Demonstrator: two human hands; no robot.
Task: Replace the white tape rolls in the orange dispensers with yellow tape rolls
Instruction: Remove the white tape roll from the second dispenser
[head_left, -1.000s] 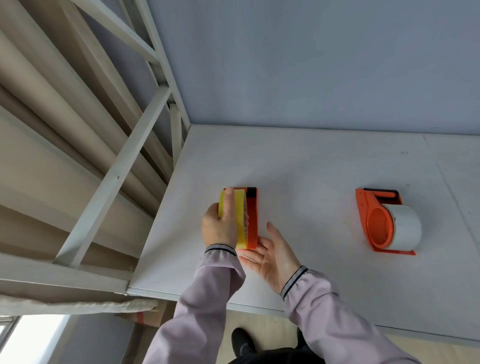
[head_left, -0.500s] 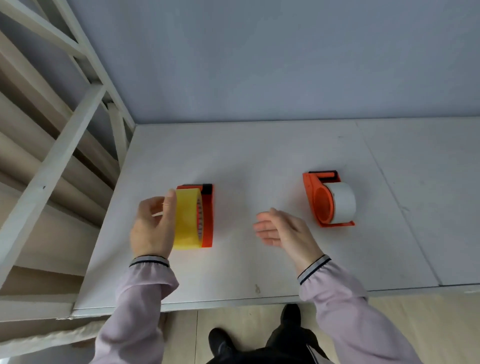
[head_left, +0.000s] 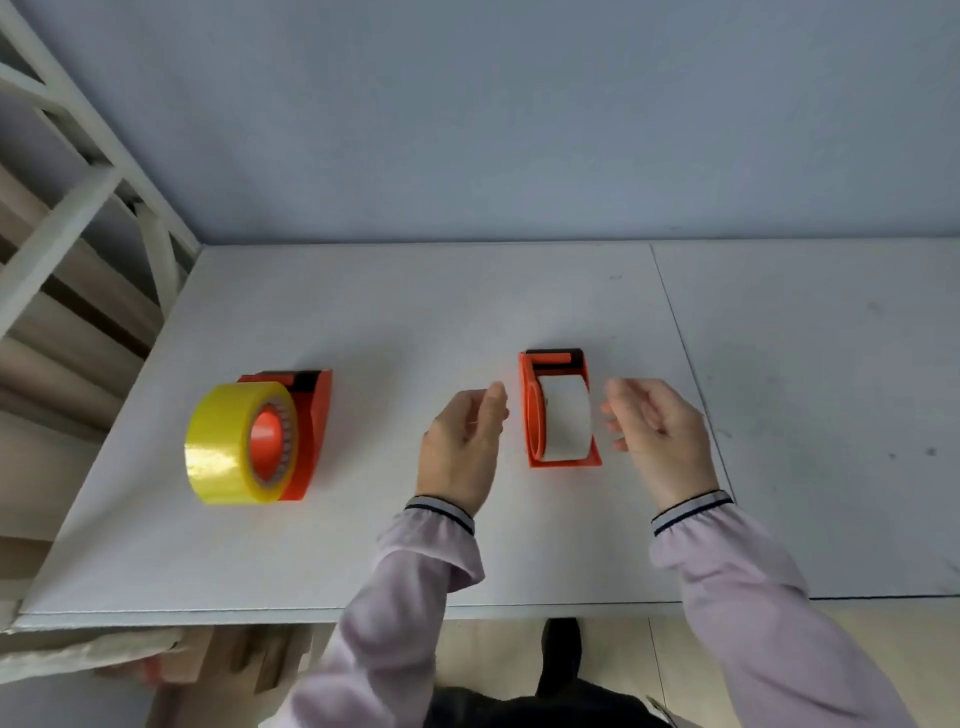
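- The left dispenser (head_left: 314, 415) lies well to the left of both hands and already carries a yellow tape roll (head_left: 236, 444) on its orange hub. I judge that half of the job done, though I cannot tell whether the roll is pushed fully home.
- The left hand (head_left: 460, 447) hovers just left of the second dispenser, fingers loosely spread and holding nothing; its fingertips (head_left: 497, 391) stop just short of the orange side.
- The right dispenser (head_left: 558, 413) sits between the two hands on the table (head_left: 415, 312), with its white tape roll (head_left: 565, 418) still seated inside. This swap has not begun.
- The right hand (head_left: 657, 434) hovers just right of that roll, fingers (head_left: 613, 410) relaxed and empty, not touching it.
- Left to do, as I judge it: pull the white roll out and fit a yellow one. No spare yellow roll is in view.
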